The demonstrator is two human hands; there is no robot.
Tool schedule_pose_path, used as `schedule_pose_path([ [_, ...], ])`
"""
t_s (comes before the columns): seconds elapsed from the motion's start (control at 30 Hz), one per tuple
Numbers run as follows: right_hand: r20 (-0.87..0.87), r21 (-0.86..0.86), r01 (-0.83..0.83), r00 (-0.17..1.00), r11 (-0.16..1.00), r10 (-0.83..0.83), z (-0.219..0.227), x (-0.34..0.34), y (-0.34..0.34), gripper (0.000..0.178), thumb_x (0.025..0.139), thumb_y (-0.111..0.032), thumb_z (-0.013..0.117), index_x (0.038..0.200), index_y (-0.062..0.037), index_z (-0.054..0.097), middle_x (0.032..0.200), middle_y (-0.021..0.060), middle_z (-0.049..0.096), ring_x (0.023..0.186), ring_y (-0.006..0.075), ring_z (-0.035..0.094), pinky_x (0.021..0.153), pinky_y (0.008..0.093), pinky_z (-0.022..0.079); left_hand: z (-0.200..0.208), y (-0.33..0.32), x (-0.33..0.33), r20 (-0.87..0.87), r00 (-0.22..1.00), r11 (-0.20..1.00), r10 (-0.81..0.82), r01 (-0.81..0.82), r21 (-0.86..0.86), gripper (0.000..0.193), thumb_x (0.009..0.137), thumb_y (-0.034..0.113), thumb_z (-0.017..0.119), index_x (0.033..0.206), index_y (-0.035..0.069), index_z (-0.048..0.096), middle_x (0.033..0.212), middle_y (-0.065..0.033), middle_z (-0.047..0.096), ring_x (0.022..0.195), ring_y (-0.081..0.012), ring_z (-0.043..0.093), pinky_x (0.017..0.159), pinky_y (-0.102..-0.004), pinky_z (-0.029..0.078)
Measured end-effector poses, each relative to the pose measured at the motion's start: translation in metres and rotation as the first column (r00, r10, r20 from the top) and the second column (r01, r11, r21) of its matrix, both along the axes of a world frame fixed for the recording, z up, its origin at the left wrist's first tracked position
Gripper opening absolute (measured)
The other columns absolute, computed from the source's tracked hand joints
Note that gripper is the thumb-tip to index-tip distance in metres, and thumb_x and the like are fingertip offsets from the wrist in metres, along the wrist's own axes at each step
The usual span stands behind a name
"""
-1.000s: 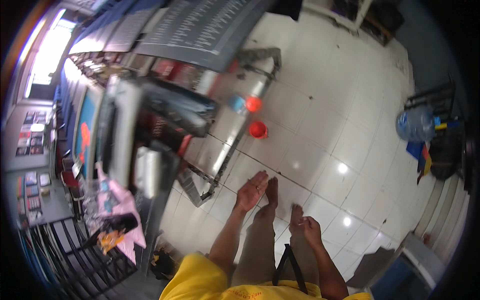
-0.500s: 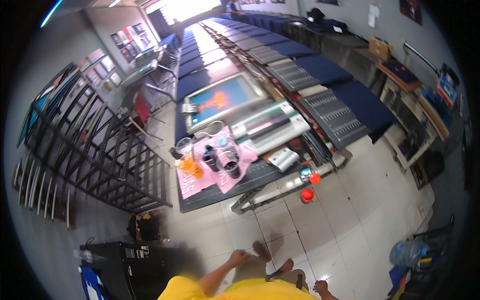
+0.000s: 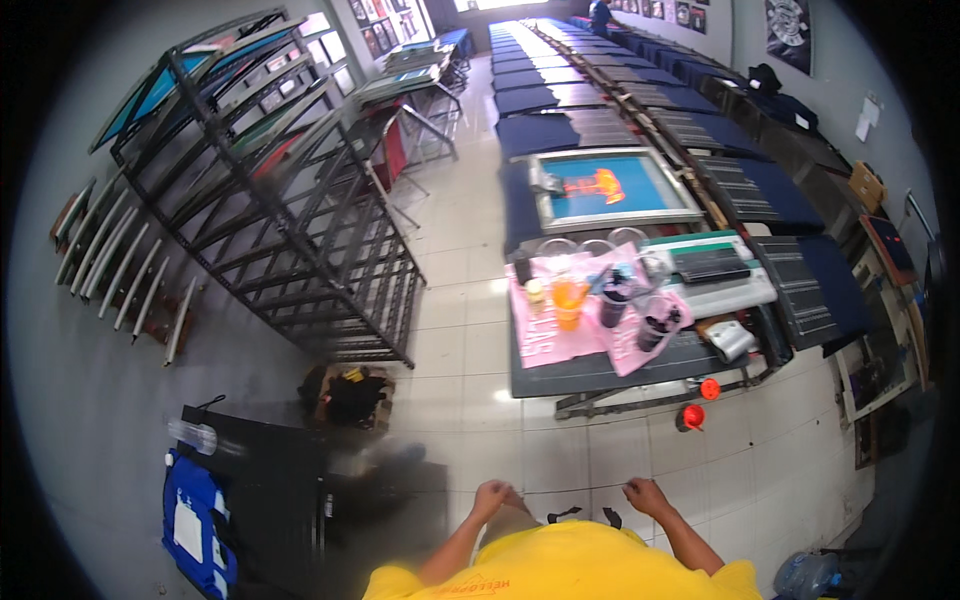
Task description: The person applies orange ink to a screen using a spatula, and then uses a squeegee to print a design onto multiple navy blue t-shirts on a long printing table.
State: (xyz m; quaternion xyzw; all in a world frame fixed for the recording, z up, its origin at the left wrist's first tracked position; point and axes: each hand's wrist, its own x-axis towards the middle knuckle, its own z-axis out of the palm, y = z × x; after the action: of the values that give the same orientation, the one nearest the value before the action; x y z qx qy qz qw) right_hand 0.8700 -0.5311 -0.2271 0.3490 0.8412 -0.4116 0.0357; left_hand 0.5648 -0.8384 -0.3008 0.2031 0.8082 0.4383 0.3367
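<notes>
My left hand is low in front of my yellow shirt, its fingers curled together. Level with it on the other side, my right hand is also closed, fingertips pinched inward. A thin dark line runs across the floor between the two hands; whether it is a thread or a tile joint I cannot tell. Anything inside either hand is too small to make out. Ahead of both hands, and apart from them, is the end of a long printing table. A pink cloth with cups and jars lies there.
A framed screen with an orange print lies on the table. Two red-topped containers stand by the table end. At left are a black metal rack and a black cabinet. A person is far back.
My view has swung left and levelled, so the table now sits further right. My right hand has come up and further into view, roughly level with my left.
</notes>
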Motion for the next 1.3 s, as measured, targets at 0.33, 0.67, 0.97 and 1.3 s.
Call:
schedule_pose_path([
  [0.33,-0.373,-0.205,-0.308,0.902,0.929,0.216,0.198,-0.277,-0.103,0.024,0.101,-0.02,0.059,0.113,-0.0017,0.07,0.102,0.0132,0.071,0.089,0.0232,0.069,0.078,0.0354,0.055,0.077,0.049,-0.179,0.113,0.988,0.981,0.103,-0.12,0.151,0.03,0.098,0.03,0.065,0.092,0.001,0.069,0.082,-0.006,0.073,0.074,-0.015,0.069,0.07,-0.0292,0.051],
  [0.67,-0.497,-0.187,-0.339,0.842,0.922,0.21,0.194,-0.396,-0.073,0.017,0.1,-0.01,0.058,0.109,-0.0023,0.07,0.096,0.0123,0.071,0.087,0.0228,0.07,0.078,0.0341,0.055,0.016,0.094,-0.307,0.456,0.757,0.876,0.468,-0.465,-0.126,0.024,0.098,0.021,0.066,0.102,-0.003,0.068,0.081,-0.0095,0.07,0.071,-0.0197,0.07,0.068,-0.0324,0.058],
  [0.97,-0.546,-0.328,-0.227,0.838,0.917,0.012,0.214,-0.499,-0.023,0.02,0.098,-0.012,0.059,0.111,-0.0006,0.069,0.103,0.0146,0.07,0.092,0.025,0.071,0.08,0.0342,0.055,-0.037,0.027,-0.434,0.252,0.954,0.922,0.162,-0.055,-0.383,0.027,0.096,0.034,0.063,0.11,0.013,0.071,0.098,-0.0047,0.074,0.09,-0.0202,0.072,0.09,-0.0489,0.043],
  [1.3,-0.529,-0.343,0.055,0.814,0.938,-0.241,0.223,-0.549,0.029,0.022,0.1,-0.016,0.059,0.113,-0.0026,0.07,0.105,0.0133,0.071,0.094,0.0246,0.07,0.079,0.0325,0.054,-0.01,0.086,-0.541,0.371,0.868,0.847,0.33,-0.098,-0.523,0.035,0.101,0.033,0.055,0.123,0.008,0.065,0.114,-0.0094,0.072,0.105,-0.0254,0.07,0.107,-0.0558,0.035],
])
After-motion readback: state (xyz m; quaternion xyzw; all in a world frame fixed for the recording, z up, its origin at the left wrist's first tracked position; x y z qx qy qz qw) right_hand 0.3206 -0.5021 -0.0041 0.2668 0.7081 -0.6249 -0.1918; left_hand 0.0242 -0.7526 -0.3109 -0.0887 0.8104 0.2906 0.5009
